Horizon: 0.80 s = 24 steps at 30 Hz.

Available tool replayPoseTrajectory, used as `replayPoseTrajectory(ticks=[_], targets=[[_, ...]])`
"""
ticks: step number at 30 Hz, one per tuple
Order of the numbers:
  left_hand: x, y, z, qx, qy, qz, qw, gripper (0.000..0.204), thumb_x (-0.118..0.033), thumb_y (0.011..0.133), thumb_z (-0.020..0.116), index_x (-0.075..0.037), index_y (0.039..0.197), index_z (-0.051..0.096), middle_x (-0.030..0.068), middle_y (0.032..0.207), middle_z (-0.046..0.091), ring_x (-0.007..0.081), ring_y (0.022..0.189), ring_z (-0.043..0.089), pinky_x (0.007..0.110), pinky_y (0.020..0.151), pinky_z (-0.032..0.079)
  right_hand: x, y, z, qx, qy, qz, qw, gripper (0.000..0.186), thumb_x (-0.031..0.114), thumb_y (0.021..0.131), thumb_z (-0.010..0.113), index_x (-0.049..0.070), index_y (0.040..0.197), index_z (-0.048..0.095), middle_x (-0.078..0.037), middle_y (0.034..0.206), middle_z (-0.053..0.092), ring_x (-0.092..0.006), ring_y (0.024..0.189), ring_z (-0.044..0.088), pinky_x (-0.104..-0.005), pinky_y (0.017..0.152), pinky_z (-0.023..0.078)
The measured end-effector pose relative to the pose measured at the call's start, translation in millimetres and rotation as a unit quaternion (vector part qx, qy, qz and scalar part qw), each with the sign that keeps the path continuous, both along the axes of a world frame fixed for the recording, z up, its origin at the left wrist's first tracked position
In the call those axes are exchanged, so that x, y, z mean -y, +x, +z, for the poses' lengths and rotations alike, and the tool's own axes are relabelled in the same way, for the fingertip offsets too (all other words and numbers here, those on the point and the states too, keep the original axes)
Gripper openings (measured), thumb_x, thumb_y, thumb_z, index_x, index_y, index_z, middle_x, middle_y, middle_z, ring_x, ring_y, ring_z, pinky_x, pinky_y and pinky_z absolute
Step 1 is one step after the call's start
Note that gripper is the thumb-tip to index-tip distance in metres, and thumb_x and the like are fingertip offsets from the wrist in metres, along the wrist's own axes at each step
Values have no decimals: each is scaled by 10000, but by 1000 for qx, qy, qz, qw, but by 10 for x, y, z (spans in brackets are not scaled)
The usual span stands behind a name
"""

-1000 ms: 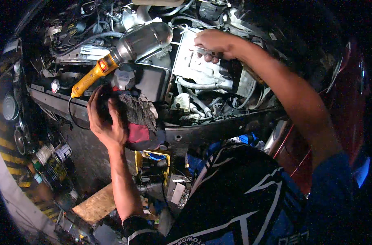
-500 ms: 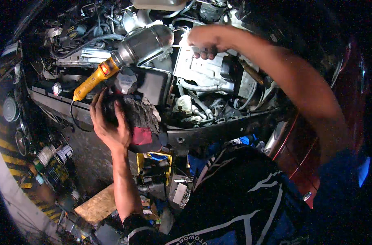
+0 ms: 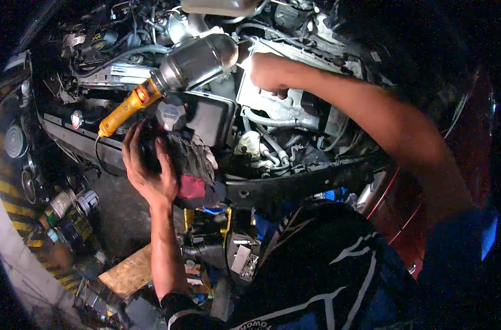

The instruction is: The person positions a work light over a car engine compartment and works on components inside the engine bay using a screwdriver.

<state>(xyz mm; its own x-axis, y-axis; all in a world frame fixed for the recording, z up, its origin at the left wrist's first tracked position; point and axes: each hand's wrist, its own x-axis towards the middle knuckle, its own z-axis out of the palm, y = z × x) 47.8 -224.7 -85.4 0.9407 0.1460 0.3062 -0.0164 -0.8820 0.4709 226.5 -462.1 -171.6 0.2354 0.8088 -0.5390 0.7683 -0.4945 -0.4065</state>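
Observation:
My right hand (image 3: 271, 72) is closed over the brightly lit pale surface (image 3: 261, 99) in the engine bay. Its fingers curl inward, and whatever they may hold is hidden. My left hand (image 3: 152, 168) leans on the front edge of the bay with fingers and thumb apart, beside a dirty grey rag (image 3: 192, 157) and a red cloth (image 3: 191, 186). Just beyond it lies a work lamp (image 3: 201, 61) with a metal shade and a yellow handle (image 3: 123, 114). The lamp's shade points toward my right hand. A round grey cap (image 3: 172, 114) sits between the lamp and the rag.
A black cover (image 3: 209, 118) lies right of the cap. Ribbed hoses (image 3: 278, 120) run below the pale surface. A dark front panel (image 3: 294, 179) borders the bay. On the floor are a wooden board (image 3: 128, 269), a yellow-framed item (image 3: 227, 226) and cans (image 3: 86, 202).
My right hand has shifted slightly down, its fingers turned further under. My right forearm has lowered, covering a dark box and a brown handle-like piece seen before. My left hand stays nearly in place.

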Motion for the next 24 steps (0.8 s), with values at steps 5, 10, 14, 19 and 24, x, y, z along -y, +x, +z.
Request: replayPoseTrajectory(ticks=[5, 10, 14, 19, 24], targets=[[17, -24, -4, 22, -27, -6, 999, 324, -175, 916, 572, 20, 1174, 592, 185, 1152, 602, 322, 1092, 576, 388, 976, 424, 188, -174, -354, -39, 80, -237, 967, 155, 109, 766, 590, 15, 850, 680, -198, 724, 665, -307, 627, 672, -406, 600, 562], [-8, -55, -20, 5, 25, -1, 1000, 381, -203, 936, 552, 13, 1250, 543, 174, 1195, 595, 318, 1122, 572, 381, 987, 416, 141, -170, -448, 29, 111, -246, 963, 211, 106, 765, 529, -20, 833, 685, -227, 760, 672, -335, 699, 685, -439, 630, 554], [77, -31, -4, -31, 32, 25, 999, 416, -257, 947, 531, -10, 1281, 530, 181, 1242, 573, 314, 1167, 548, 386, 1006, 399, 301, -284, -533, 206, 193, -137, 950, 180, 144, 742, 576, -11, 720, 666, -197, 762, 644, -338, 736, 658, -454, 657, 519], [155, 87, -28, -65, 23, 58, 996, 426, -286, 949, 514, -9, 1271, 539, 182, 1250, 550, 316, 1175, 528, 391, 1012, 383, 279, -244, -683, 153, 250, -315, 902, 91, 109, 702, 631, 21, 702, 611, -169, 725, 599, -361, 701, 622, -438, 680, 481], [342, 275, 20, -39, -37, 26, 998, 452, -307, 943, 493, 3, 1269, 541, 178, 1243, 529, 328, 1169, 513, 384, 1008, 377, 793, 243, -834, 180, 230, -219, 931, 235, 192, 771, 647, 34, 945, 639, -186, 815, 664, -363, 758, 656, -457, 689, 542]])
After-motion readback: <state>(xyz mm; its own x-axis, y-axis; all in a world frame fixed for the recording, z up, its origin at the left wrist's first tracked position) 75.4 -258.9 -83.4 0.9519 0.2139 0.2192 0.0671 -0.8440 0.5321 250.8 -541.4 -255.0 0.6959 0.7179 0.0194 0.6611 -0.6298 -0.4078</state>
